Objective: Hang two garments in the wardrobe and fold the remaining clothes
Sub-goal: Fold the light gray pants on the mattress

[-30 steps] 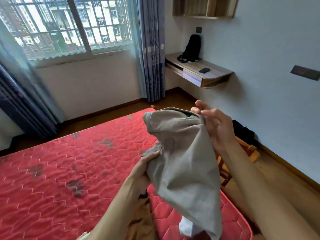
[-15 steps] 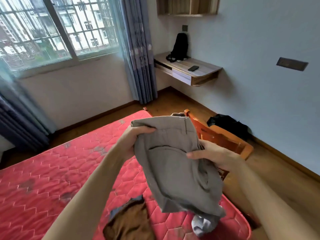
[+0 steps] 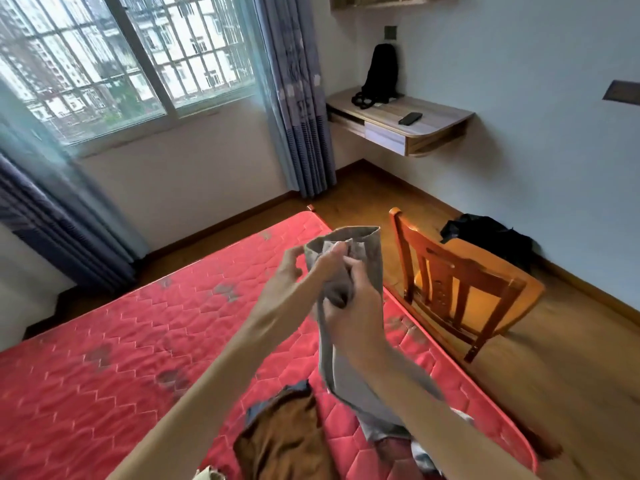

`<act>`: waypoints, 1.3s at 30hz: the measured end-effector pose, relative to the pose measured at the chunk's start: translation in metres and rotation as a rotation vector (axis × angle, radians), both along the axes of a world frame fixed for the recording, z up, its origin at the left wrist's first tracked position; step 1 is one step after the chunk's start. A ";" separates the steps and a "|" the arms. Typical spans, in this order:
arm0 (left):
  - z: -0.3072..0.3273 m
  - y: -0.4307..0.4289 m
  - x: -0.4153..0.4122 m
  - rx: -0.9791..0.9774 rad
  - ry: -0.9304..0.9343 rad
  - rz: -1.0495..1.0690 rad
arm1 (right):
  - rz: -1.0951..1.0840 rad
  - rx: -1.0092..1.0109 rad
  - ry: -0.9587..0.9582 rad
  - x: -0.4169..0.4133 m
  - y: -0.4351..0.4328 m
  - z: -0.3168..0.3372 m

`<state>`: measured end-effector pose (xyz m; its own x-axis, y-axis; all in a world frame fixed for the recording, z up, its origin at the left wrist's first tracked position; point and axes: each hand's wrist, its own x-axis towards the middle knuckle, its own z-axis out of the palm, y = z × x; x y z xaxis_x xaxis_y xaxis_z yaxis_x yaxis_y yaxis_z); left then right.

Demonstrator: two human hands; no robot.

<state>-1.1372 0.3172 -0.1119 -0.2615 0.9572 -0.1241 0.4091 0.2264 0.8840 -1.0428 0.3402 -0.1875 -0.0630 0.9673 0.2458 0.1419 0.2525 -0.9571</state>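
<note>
I hold grey trousers up over the right side of a red quilted mattress. My left hand pinches the waistband near its top edge. My right hand grips the bunched cloth just below, close against the left hand. The rest of the trousers hangs down behind my right forearm to the mattress. A brown garment lies crumpled on the mattress near the bottom of the view, with blue cloth showing at its edge. A pale garment peeks out under my right arm.
A wooden chair stands on the floor right beside the mattress. A dark bag lies on the floor by the wall. A wall-mounted desk carries a black backpack and a phone. Window and curtains are at the far side.
My hands have come together at the trousers' waistband, gathering the cloth into a narrow bundle. The view has tilted, and the whole chair now shows.
</note>
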 end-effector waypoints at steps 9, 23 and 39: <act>-0.028 0.027 -0.054 0.075 0.006 0.155 | 0.629 -0.162 0.124 0.034 0.012 -0.026; 0.041 0.022 -0.108 0.233 -0.082 -0.029 | 0.191 -0.317 -0.185 0.122 0.135 -0.148; 0.022 0.068 -0.084 -0.022 0.318 0.326 | 0.057 -0.480 0.174 0.054 0.151 -0.013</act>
<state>-1.2211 0.3850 -0.0902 -0.5769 0.8168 -0.0085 0.5638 0.4057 0.7194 -0.9885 0.4912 -0.2006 -0.1165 0.9699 -0.2137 -0.0313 -0.2186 -0.9753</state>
